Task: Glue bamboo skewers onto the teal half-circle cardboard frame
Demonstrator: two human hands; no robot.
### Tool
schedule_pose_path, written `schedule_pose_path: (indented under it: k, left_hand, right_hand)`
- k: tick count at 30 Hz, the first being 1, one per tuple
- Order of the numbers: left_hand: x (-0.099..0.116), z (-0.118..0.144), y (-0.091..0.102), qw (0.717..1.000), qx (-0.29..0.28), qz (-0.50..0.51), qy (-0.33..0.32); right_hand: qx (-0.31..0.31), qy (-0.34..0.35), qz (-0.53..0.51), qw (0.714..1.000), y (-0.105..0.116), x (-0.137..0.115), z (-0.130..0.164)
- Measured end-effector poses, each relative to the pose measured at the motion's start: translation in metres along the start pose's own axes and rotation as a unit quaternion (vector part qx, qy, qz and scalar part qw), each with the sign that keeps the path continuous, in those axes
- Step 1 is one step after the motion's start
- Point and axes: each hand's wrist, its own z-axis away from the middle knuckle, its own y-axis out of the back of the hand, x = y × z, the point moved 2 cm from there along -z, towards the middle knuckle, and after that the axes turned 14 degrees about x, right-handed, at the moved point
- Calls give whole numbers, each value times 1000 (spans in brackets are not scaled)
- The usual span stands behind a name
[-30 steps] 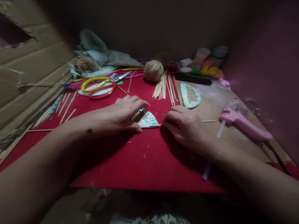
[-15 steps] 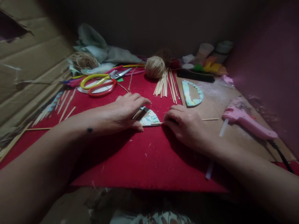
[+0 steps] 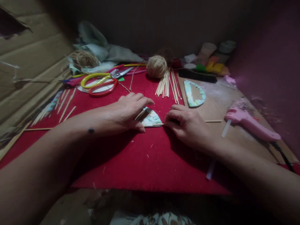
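My left hand (image 3: 131, 111) is closed around a half-round cardboard piece (image 3: 152, 118) edged with pale blue-green patterned fabric, thumb at its straight edge. Part of the piece is hidden under my fingers. My right hand (image 3: 184, 122) pinches a thin wooden stick (image 3: 213, 121), which passes under the hand and lies along the piece's straight edge. A similar half-round piece (image 3: 195, 99) lies flat just beyond my right hand. Behind, a bundle of thin sticks (image 3: 166, 86) fans out on the red surface (image 3: 140, 165).
Scissors (image 3: 100, 83) with yellow and red handles lie beyond my left hand. A pink glue gun (image 3: 250, 122) rests at right on a brown board (image 3: 215, 100). A ball of twine (image 3: 156, 66) sits at the back. Cut sticks (image 3: 67, 103) lie at left.
The view has shifted slightly. Both hands keep practically the same grip and place on the half-round piece and the stick.
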Motion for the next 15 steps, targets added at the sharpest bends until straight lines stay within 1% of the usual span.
schedule_pose_path:
  k: [5, 7, 9, 11, 13, 15]
  left_hand:
    - [-5, 4, 0, 1000, 1, 18, -15]
    - [-2, 6, 5, 999, -1, 45, -13]
    - [2, 7, 15, 996, 12, 86, 8]
    - [4, 6, 26, 993, 44, 99, 50]
    - [3, 5, 37, 986, 104, 85, 99]
    - [-1, 5, 44, 973, 160, 85, 144]
  right_hand:
    - [-3, 2, 4, 1000, 1, 0, 2]
    - [2, 10, 5, 1000, 2, 0, 2]
    - [6, 22, 0, 1000, 2, 0, 3]
    - [11, 28, -8, 1000, 3, 1, 4]
    - [22, 31, -16, 999, 4, 1, 5]
    - [34, 34, -19, 999, 5, 2, 7]
